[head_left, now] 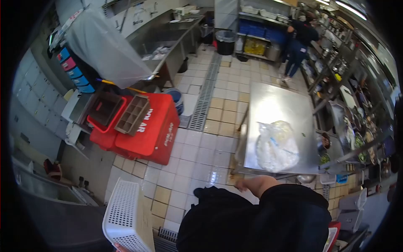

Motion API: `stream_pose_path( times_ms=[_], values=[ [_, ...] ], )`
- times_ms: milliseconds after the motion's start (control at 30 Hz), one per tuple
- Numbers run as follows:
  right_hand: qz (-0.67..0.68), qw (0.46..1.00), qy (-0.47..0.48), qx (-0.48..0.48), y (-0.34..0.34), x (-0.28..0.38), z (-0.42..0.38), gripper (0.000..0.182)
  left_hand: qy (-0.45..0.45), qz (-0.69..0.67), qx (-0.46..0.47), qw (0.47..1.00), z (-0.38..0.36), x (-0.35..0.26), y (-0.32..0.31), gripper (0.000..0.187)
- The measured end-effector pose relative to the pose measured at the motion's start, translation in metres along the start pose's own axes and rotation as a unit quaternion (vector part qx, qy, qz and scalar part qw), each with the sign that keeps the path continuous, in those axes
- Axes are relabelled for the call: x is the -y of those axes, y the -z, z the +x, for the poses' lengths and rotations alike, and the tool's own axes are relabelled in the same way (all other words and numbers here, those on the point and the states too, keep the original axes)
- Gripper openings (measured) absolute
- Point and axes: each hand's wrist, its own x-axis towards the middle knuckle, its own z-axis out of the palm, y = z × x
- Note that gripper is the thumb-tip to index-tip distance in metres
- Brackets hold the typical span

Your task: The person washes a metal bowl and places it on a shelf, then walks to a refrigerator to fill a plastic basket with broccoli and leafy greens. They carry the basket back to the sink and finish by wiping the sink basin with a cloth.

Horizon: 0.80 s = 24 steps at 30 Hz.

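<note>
A white perforated plastic basket (126, 210) is tilted on its side at the lower left. Only the fingers of my left hand (120, 248) show, closed on the basket's bottom edge at the frame's border. My right hand (242, 185) hangs low beside the near left corner of the steel table (277, 101), partly hidden by my dark shirt. Its fingers look loosely apart, with nothing visible in them. On that table lies a clear plastic bag (277, 147) with pale contents.
Red coolers (161, 126) carry a divided brown tray (132, 114). A floor drain (207, 92) runs between them and the table. Farther back are a black bin (225, 43), a sink counter (168, 56) and a person (300, 40) by the right-hand shelves.
</note>
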Motion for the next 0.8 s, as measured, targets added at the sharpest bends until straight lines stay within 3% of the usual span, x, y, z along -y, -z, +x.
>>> stream_pose_path(
  times_ms=[67,100,167,233,267,333,433,567,633,767,800],
  values=[
    [0.157,0.922,0.134,-0.328,0.033,0.158,-0.163,0.025,0.029,-0.009,-0.042,0.999,0.029,-0.005,-0.006,0.036],
    [0.113,0.899,0.234,-0.353,0.053,0.217,-0.198,0.024,0.065,-0.017,-0.079,0.995,0.036,-0.008,0.001,0.035],
    [0.261,0.877,0.288,-0.28,0.059,0.329,-0.292,0.032,0.121,-0.159,-0.078,0.977,0.058,-0.008,-0.005,0.036],
    [0.195,0.891,0.329,-0.245,0.057,0.429,-0.365,0.035,0.072,-0.001,-0.039,0.997,0.061,0.0,0.01,0.022],
    [0.151,0.903,0.327,-0.233,0.056,0.473,-0.389,0.035,0.071,0.013,-0.054,0.996,0.063,0.0,0.008,0.021],
    [0.156,0.884,0.424,-0.117,0.043,0.542,-0.424,0.036,0.053,0.051,-0.078,0.994,0.064,0.012,0.004,0.019],
    [0.091,0.892,0.442,-0.035,0.017,0.626,-0.45,0.035,0.013,0.169,-0.138,0.976,0.087,0.01,-0.025,0.023],
    [0.035,0.898,0.438,0.024,-0.012,0.694,-0.436,0.038,0.012,0.203,-0.074,0.976,0.144,0.035,-0.071,0.029],
    [0.049,0.917,0.393,0.034,-0.025,0.722,-0.44,0.048,-0.026,0.194,-0.048,0.979,0.178,0.037,-0.097,0.033],
    [-0.01,0.9,0.435,-0.017,-0.039,0.768,-0.486,0.062,-0.19,0.148,0.035,0.97,0.252,0.038,-0.162,0.037],
    [-0.005,0.891,0.447,-0.076,-0.043,0.776,-0.506,0.071,-0.23,0.123,0.059,0.964,0.268,0.034,-0.179,0.037]
  ],
)
